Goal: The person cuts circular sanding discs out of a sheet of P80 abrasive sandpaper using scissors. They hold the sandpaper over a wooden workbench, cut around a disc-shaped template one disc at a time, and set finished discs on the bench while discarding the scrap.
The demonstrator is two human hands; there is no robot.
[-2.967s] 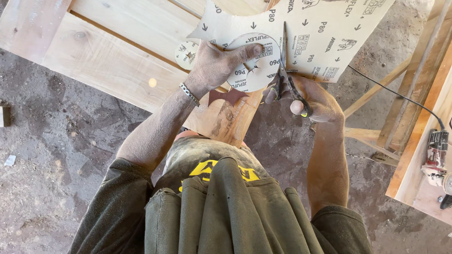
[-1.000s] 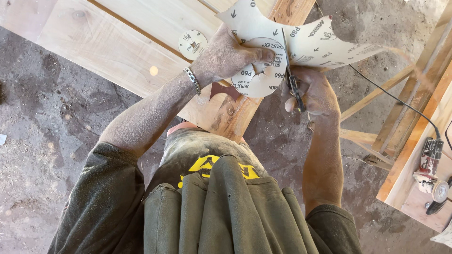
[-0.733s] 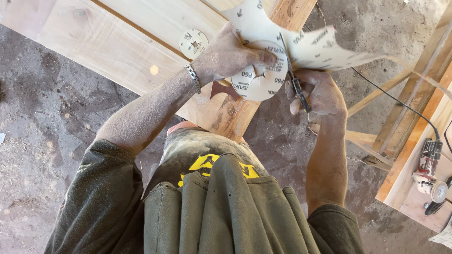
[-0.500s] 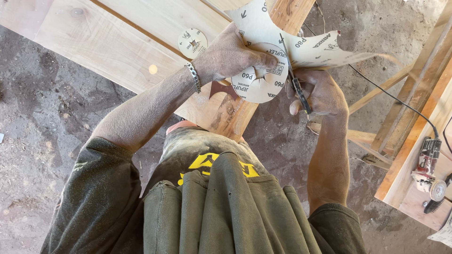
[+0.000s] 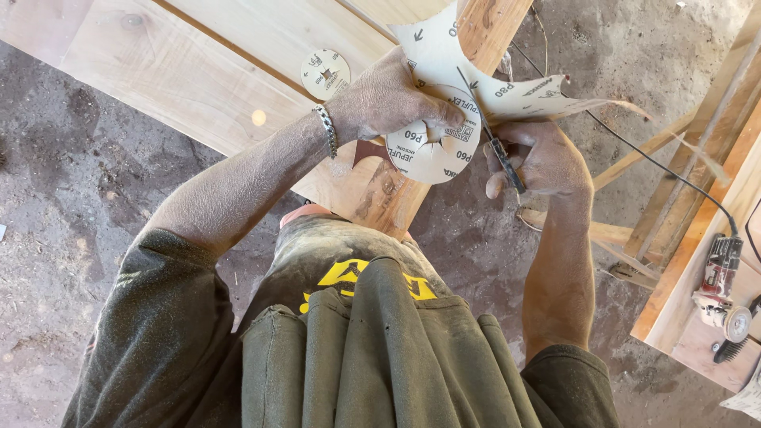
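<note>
The left hand (image 5: 388, 99) pinches the sandpaper disc (image 5: 432, 147) at twelve o'clock, the right hand (image 5: 539, 158) closed on scissors (image 5: 495, 143), whose cut has advanced around the disc, nearly free from the sheet (image 5: 476, 75).

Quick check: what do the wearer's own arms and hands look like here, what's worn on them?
Both hands are bare, no gloves, and dusty. The left hand has a silver chain bracelet at the wrist; the right hand wears nothing visible. Forearms are bare; short dark olive sleeves cover the upper arms.
</note>
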